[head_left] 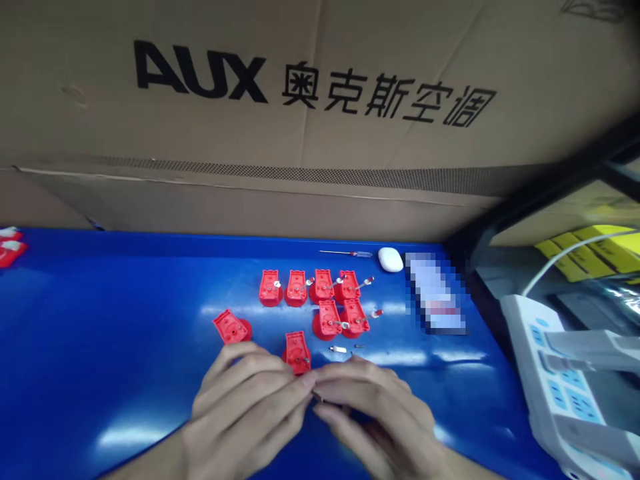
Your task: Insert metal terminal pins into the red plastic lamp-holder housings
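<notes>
My left hand (245,407) and my right hand (383,410) meet low in the middle, fingertips together. Between the fingers of my right hand shows the end of a small dark metal piece (318,398), mostly covered. The left fingers are closed against the same spot; what they grip is hidden. Just beyond the fingertips stands a red plastic housing (297,348) with a small metal pin in it. Another red housing (231,325) lies tilted beyond my left knuckles. Past my right hand lie a small white part (339,349) and a tiny dark pin (359,346).
Several red housings (271,287) stand in two rows farther back, most with metal shafts sticking out. Behind them are a screwdriver (361,254), a white rounded case (391,260) and a blurred-out flat object (436,293). A power strip (565,373) flanks the blue table; a cardboard box (300,140) walls the back.
</notes>
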`<action>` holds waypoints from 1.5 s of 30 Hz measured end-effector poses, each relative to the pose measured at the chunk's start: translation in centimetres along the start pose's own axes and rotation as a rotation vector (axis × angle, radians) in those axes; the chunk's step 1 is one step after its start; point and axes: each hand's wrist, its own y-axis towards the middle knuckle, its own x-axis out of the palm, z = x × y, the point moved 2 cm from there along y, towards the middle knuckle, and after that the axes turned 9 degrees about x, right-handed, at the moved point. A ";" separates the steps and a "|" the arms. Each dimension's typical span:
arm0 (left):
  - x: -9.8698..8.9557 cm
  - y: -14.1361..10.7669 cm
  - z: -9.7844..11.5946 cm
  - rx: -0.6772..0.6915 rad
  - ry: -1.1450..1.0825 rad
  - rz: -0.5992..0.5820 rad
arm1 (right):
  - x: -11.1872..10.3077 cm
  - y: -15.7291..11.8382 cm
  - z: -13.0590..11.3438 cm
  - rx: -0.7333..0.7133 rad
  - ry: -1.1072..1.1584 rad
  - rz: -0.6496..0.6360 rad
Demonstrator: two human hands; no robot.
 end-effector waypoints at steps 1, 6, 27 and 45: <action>0.0 0.0 0.0 0.009 0.007 -0.006 | 0.0 0.1 0.0 0.006 0.029 0.015; 0.7 -0.9 0.3 0.038 0.016 0.041 | 0.3 0.0 0.0 -0.036 0.046 0.039; 3.3 -2.8 -1.3 -0.244 -0.245 0.011 | 0.9 0.1 1.9 0.316 0.035 0.104; 3.2 -3.1 -1.0 -0.219 -0.232 -0.021 | 0.8 -0.2 2.0 0.005 -0.109 0.025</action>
